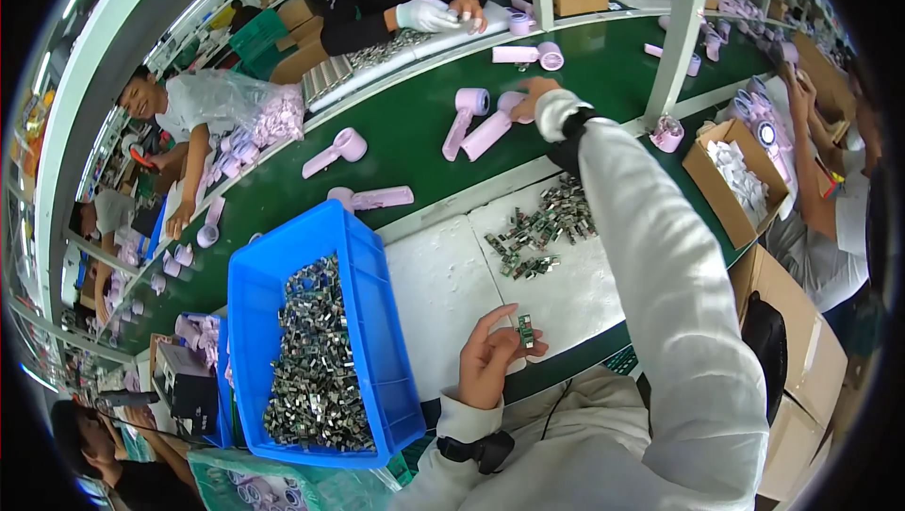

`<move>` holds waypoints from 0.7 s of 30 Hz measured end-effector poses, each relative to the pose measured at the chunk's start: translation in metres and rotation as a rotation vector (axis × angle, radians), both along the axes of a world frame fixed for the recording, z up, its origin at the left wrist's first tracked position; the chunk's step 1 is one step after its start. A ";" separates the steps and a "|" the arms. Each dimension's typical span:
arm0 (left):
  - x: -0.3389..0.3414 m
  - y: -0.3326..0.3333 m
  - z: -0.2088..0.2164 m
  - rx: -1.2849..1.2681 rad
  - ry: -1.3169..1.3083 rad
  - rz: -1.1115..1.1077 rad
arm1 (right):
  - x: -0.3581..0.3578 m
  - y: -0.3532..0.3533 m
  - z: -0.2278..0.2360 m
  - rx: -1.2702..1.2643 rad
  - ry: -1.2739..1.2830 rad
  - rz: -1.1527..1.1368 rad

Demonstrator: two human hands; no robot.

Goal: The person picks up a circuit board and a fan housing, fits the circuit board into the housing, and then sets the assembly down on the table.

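Low in the middle, my left hand (pixel 485 360) pinches a small green circuit board (pixel 526 328) between thumb and fingers. My right arm stretches far across the green belt, and my right hand (pixel 539 96) has its fingers closed at the round head of a pink handheld fan casing (pixel 486 138). Right beside that casing lies another pink fan casing (pixel 458 126), its round head pointing away from me. A loose pile of circuit boards (pixel 542 228) rests on the white foam sheet (pixel 429 275) between my hands.
A blue bin (pixel 401 360) full of circuit boards stands left of the foam. More pink casings lie scattered on the green conveyor belt (pixel 405 143). A metal post (pixel 681 35) rises right of my reach, near a cardboard box (pixel 699 167) of white pieces. Co-workers sit along the belt.
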State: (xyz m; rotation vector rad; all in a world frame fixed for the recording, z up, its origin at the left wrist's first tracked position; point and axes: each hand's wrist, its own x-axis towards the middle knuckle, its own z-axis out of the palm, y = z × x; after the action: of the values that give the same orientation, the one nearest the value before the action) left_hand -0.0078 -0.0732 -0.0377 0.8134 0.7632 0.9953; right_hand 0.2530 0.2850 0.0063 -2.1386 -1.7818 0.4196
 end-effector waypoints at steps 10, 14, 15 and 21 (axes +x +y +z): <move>0.008 0.003 -0.002 0.078 -0.109 0.009 | 0.049 -0.244 0.026 0.285 0.815 0.406; 0.007 0.006 -0.012 0.133 -0.055 0.023 | 0.016 -0.318 -0.016 0.358 0.848 0.260; 0.005 0.005 -0.011 0.131 -0.052 0.016 | 0.015 -0.326 -0.030 0.376 0.852 0.258; 0.014 -0.017 -0.028 0.359 0.170 0.121 | 0.019 -0.345 -0.055 0.493 0.558 0.407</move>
State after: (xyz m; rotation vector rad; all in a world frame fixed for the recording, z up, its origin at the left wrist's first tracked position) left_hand 0.0059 -0.0897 -0.0662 1.1850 0.7969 1.2018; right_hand 0.2717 -0.0601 -0.0486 -1.1810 -1.7377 0.5390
